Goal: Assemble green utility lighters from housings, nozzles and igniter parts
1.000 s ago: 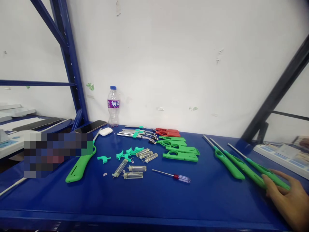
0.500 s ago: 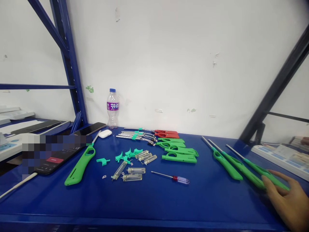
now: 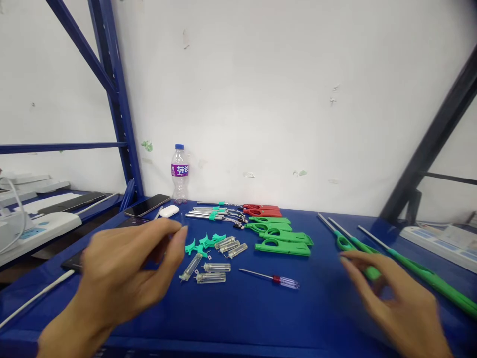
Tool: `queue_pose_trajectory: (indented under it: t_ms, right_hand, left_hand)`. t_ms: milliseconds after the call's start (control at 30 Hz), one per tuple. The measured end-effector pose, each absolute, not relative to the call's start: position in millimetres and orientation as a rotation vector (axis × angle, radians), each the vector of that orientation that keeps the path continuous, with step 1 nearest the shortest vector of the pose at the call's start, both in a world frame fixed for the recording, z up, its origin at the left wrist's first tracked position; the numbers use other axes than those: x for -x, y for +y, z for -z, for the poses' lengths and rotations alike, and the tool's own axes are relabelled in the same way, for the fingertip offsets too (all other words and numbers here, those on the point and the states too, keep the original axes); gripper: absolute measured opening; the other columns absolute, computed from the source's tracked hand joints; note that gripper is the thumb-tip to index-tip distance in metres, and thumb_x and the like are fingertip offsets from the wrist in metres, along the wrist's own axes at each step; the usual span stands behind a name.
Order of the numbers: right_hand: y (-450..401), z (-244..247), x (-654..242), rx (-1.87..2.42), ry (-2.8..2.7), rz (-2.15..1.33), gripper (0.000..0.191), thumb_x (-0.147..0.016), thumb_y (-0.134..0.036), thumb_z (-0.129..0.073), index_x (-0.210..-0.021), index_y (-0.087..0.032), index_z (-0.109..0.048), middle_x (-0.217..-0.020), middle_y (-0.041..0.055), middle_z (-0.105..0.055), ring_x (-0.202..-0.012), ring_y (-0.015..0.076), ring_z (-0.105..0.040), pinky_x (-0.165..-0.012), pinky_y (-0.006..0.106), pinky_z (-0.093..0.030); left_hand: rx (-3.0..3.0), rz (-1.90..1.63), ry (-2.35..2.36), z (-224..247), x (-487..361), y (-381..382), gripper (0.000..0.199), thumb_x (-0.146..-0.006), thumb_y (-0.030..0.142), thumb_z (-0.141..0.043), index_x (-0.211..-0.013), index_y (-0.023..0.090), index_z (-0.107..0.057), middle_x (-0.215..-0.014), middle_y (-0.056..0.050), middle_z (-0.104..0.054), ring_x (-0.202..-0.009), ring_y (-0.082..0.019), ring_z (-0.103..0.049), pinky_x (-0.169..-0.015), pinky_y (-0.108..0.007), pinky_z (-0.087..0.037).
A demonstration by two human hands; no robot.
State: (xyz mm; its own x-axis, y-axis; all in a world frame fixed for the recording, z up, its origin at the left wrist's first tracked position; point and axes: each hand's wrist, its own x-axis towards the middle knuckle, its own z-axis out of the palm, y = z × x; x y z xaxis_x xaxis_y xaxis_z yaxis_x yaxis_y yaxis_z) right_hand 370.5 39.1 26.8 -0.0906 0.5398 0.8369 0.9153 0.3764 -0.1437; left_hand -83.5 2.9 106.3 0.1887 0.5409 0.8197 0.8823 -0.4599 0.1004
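The left hand (image 3: pixel 124 268) and the blurred right hand (image 3: pixel 408 303) are curling narrowly, and I cannot tell whether either is gripping anything. The right is partly hiding three long green lighters (image 3: pixel 445 292) lying at the right of the blue table (image 3: pixel 261 318), the outermost running out of frame. Six clear tanks (image 3: pixel 216 267) and one screwdriver (image 3: pixel 276 280) are lying mid-table
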Motion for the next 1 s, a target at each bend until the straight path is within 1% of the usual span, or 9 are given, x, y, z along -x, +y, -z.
queue_pose_trajectory:
  t_ms: [33, 67, 133, 200, 300, 433, 600, 867, 1000]
  right_hand:
    - [45.6, -36.7, -354.9, 1.205, -1.932, 0.511, 0.025, -0.112, -0.046, -0.058, -0.119, -0.027, -0.072, -0.110, 0.0063, -0.076, -0.087, 0.0226, -0.072, -0.070, 0.034, -0.055]
    - [53.6, -45.1, -343.2, 1.173, -2.062, 0.477, 0.025, -0.112, -0.047, -0.056, -0.120, -0.030, -0.073, -0.116, 0.0063, -0.076, -0.104, 0.0257, -0.073, -0.083, 0.037, -0.058]
    - [72.6, -56.5, -331.6, 1.162, -2.231, 0.417, 0.026, -0.112, -0.048, -0.056, -0.122, -0.032, -0.074, -0.123, 0.0058, -0.075, -0.113, 0.0271, -0.072, -0.088, 0.039, -0.059]
    - [91.7, -61.8, -332.1, 1.176, -2.380, 0.368, 0.027, -0.111, -0.048, -0.059, -0.123, -0.030, -0.074, -0.121, 0.0063, -0.076, -0.112, 0.0283, -0.072, -0.091, 0.043, -0.060]
    - [112.4, -64.2, -340.9, 1.225, -2.524, 0.314, 0.028, -0.111, -0.047, -0.063, -0.122, -0.024, -0.074, -0.116, 0.0071, -0.077, -0.109, 0.0282, -0.072, -0.095, 0.047, -0.060]
    - [120.8, -63.7, -345.5, 1.294, -2.575, 0.238, 0.028, -0.109, -0.044, -0.069, -0.120, -0.019, -0.072, -0.116, 0.0060, -0.075, -0.108, 0.0238, -0.073, -0.096, 0.047, -0.061]
    - [118.4, -60.0, -343.9, 1.275, -2.580, 0.144, 0.029, -0.110, -0.046, -0.066, -0.116, -0.018, -0.072, -0.113, 0.0052, -0.076, -0.104, 0.0219, -0.074, -0.095, 0.045, -0.062]
    - [105.9, -67.0, -344.9, 1.233, -2.517, 0.161, 0.043, -0.114, -0.059, -0.050, -0.122, -0.022, -0.069, -0.119, 0.0120, -0.077, -0.108, 0.0317, -0.075, -0.095, 0.050, -0.060]
    - [72.4, -65.8, -326.1, 1.183, -2.480, 0.162, 0.042, -0.114, -0.061, -0.047, -0.125, -0.025, -0.066, -0.121, 0.0092, -0.077, -0.110, 0.0284, -0.075, -0.095, 0.045, -0.061]
  left_hand:
    - [2.093, 1.147, -1.321, -109.4, 82.4, 15.9, 0.033, -0.113, 0.039, -0.052, -0.090, 0.023, -0.068, -0.059, 0.008, -0.052, -0.051, -0.012, -0.052, -0.060, -0.029, -0.047]
    - [2.101, 1.115, -1.353, -111.0, 81.3, 29.0, 0.034, -0.113, 0.037, -0.051, -0.085, 0.023, -0.065, -0.058, 0.008, -0.052, -0.048, -0.012, -0.050, -0.056, -0.029, -0.043]
    - [2.152, 0.986, -1.440, -110.2, 79.0, 54.7, 0.031, -0.111, 0.031, -0.052, -0.084, 0.023, -0.064, -0.059, 0.007, -0.055, -0.049, -0.013, -0.054, -0.052, -0.028, -0.042]
    - [2.219, 0.789, -1.512, -106.0, 76.5, 78.8, 0.019, -0.107, 0.024, -0.061, -0.089, 0.022, -0.068, -0.069, 0.005, -0.065, -0.060, -0.016, -0.064, -0.055, -0.028, -0.045]
    - [2.321, 0.476, -1.537, -99.7, 71.9, 113.6, 0.009, -0.105, 0.024, -0.073, -0.099, 0.017, -0.072, -0.099, -0.003, -0.074, -0.092, -0.021, -0.073, -0.078, -0.035, -0.061]
    - [2.368, 0.215, -1.544, -94.3, 68.4, 156.8, 0.026, -0.107, 0.034, -0.075, -0.126, 0.017, -0.072, -0.129, -0.009, -0.072, -0.112, -0.026, -0.073, -0.095, -0.047, -0.064]
    - [2.341, 0.082, -1.578, -80.8, 75.3, 189.0, 0.030, -0.107, 0.035, -0.074, -0.131, 0.018, -0.070, -0.132, -0.010, -0.072, -0.114, -0.027, -0.073, -0.095, -0.048, -0.065]
    - [2.357, 0.085, -1.490, -65.6, 77.4, 191.2, 0.031, -0.108, 0.036, -0.074, -0.132, 0.018, -0.070, -0.133, -0.010, -0.071, -0.114, -0.027, -0.073, -0.096, -0.048, -0.064]
    - [2.327, 0.101, -1.464, -68.0, 71.2, 185.9, 0.032, -0.108, 0.036, -0.074, -0.133, 0.018, -0.069, -0.134, -0.010, -0.071, -0.114, -0.027, -0.073, -0.096, -0.048, -0.065]
